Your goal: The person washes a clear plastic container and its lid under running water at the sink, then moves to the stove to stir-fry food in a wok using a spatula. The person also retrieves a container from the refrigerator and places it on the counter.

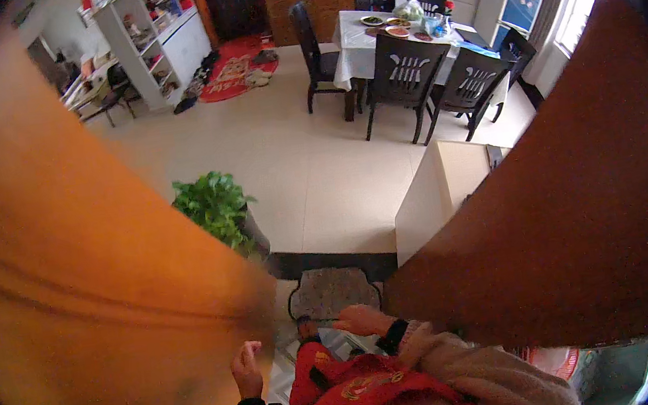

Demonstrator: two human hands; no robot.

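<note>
My left hand is raised beside the orange-brown panel on the left, its fingers loosely bent and apart, with nothing visible in it. My right hand reaches inward across my front, fingers stretched to the left, also with nothing visible in it. Both wrists have black bands. A red apron covers my front. Beyond my hands a grey-brown mat lies at the dark threshold. A dark brown panel rises on the right.
A leafy green potted plant stands past the threshold on the left, a pale cabinet on the right. Farther back are a dining table with dishes, dark chairs, a white shelf unit and a red rug.
</note>
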